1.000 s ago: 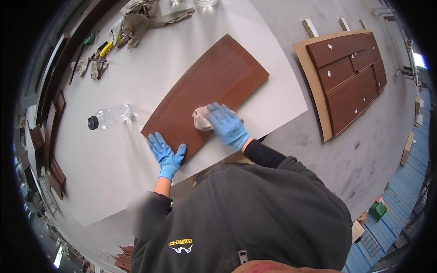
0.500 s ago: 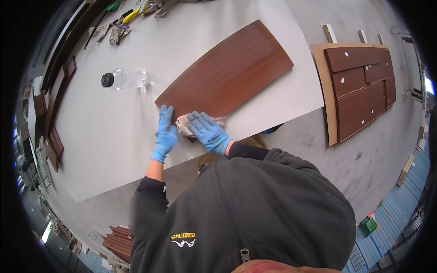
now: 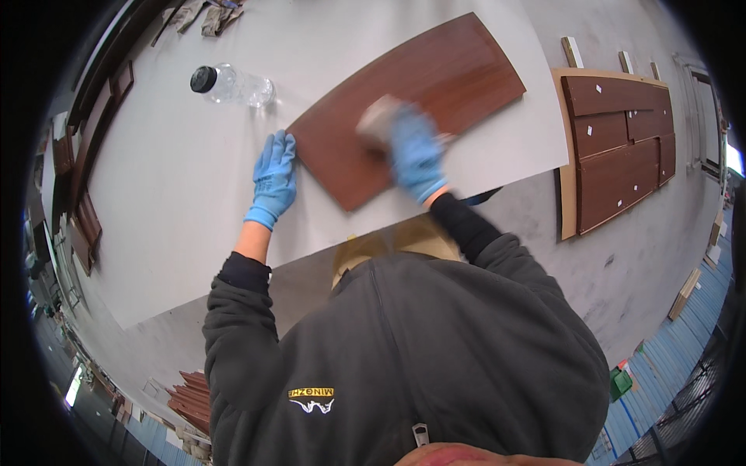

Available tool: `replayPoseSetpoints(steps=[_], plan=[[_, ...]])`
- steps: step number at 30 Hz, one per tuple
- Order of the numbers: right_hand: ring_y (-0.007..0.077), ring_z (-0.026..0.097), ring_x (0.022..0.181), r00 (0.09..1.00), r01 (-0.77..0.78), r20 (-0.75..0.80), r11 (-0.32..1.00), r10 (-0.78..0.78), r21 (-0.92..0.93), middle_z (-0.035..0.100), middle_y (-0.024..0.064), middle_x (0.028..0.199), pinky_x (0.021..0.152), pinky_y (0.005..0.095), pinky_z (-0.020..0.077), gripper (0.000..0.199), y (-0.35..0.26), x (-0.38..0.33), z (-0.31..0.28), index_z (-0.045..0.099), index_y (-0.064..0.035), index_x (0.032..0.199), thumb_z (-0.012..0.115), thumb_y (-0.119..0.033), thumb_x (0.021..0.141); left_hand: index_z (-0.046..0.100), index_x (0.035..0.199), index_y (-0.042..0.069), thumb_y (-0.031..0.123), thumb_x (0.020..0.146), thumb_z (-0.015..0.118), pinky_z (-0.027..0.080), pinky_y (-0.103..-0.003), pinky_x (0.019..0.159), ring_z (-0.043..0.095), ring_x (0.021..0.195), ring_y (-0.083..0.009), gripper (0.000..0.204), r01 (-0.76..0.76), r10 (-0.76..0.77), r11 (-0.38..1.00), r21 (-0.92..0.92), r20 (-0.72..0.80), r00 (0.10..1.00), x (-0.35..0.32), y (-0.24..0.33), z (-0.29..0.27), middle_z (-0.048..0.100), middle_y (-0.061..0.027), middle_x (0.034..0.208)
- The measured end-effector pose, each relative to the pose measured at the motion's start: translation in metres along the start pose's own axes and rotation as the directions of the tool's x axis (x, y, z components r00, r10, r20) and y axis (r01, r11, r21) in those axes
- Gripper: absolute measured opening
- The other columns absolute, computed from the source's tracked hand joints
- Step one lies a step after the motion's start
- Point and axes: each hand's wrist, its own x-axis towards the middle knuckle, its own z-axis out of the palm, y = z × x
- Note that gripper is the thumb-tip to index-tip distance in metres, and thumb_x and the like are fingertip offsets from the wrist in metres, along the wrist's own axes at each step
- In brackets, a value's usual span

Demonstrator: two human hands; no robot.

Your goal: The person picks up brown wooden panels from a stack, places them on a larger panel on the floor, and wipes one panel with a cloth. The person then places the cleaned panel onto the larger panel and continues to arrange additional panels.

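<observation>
Reddish-brown, the wooden panel (image 3: 443,70) lies on the counter (image 3: 194,202), its near end now uncovered: the pale cloth (image 3: 375,122) has shifted toward the middle, so rubbing reaches another stretch. The right hand (image 3: 417,147) on it blurs, grip unclear; the left hand (image 3: 274,171), fingers straight and together, touches the panel's left corner.

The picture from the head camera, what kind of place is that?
Probably a woodworking workshop or furniture factory. A brown, wood-like board lies on a big pale table, more brown panels with little white labels are off to the right, and brown pieces are piled at lower left.
</observation>
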Motion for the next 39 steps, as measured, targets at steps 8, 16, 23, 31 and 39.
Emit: replayPoseSetpoints(steps=[8, 16, 23, 31, 39], plan=[[0.0339, 0.047, 0.144, 0.772, 0.375, 0.302, 0.784, -0.560, 0.494, 0.051, 0.0173, 0.152, 0.123, 0.0473, 0.0339, 0.049, -0.069, -0.022, -0.016, 0.058, -0.0028, 0.136, 0.058, -0.012, 0.088, 0.049, 0.150, 0.006, 0.003, 0.100, 0.048, 0.038, -0.045, 0.119, 0.045, 0.145, -0.0356, 0.050, -0.117, 0.117, 0.993, 0.008, -0.029, 0.993, 0.016, -0.005, -0.019, 0.043, -0.0137, 0.161], [0.0335, 0.051, 0.140, 0.729, 0.424, 0.257, 0.714, -0.634, 0.558, 0.055, 0.0176, 0.148, 0.121, 0.0477, 0.0366, 0.041, -0.091, -0.001, -0.014, 0.060, -0.0021, 0.129, 0.057, -0.014, 0.090, 0.049, 0.150, 0.006, 0.007, 0.105, 0.045, 0.038, -0.043, 0.120, 0.044, 0.145, -0.0347, 0.045, -0.028, 0.028, 0.998, -0.055, -0.009, 1.000, 0.011, -0.006, -0.010, 0.042, -0.0132, 0.162], [0.0351, 0.057, 0.131, 0.856, 0.291, 0.280, 0.853, -0.434, 0.433, 0.062, 0.0177, 0.138, 0.111, 0.0452, 0.0461, 0.045, 0.003, 0.023, -0.016, 0.064, -0.0044, 0.127, 0.063, -0.005, 0.082, 0.045, 0.154, 0.006, -0.001, 0.095, 0.046, 0.036, -0.044, 0.121, 0.043, 0.146, -0.0356, 0.059, -0.026, 0.027, 0.999, -0.033, 0.038, 0.999, 0.010, -0.001, -0.013, 0.036, -0.0134, 0.165], [0.0441, 0.060, 0.110, 0.908, -0.419, -0.170, 0.855, 0.384, -0.307, 0.065, 0.0267, 0.114, 0.103, 0.0525, 0.0452, 0.034, 0.164, 0.106, -0.006, 0.064, 0.0053, 0.117, 0.056, -0.013, 0.090, 0.042, 0.157, 0.007, -0.006, 0.090, 0.048, 0.034, -0.043, 0.123, 0.040, 0.149, -0.0358, 0.068, 0.024, -0.026, 0.997, -0.074, -0.022, 0.999, 0.007, 0.005, 0.000, 0.032, -0.0137, 0.168], [0.0395, 0.054, 0.136, 0.883, 0.370, 0.152, 0.857, -0.445, 0.359, 0.058, 0.0236, 0.144, 0.120, 0.0506, 0.0379, 0.049, -0.085, 0.027, 0.035, 0.060, -0.0005, 0.136, 0.058, -0.010, 0.088, 0.061, 0.141, 0.003, 0.008, 0.092, 0.060, 0.036, -0.047, 0.120, 0.043, 0.146, -0.0423, 0.049, 0.337, -0.379, 0.915, -0.224, -0.181, 0.908, -0.015, 0.014, -0.004, 0.048, -0.0228, 0.156]])
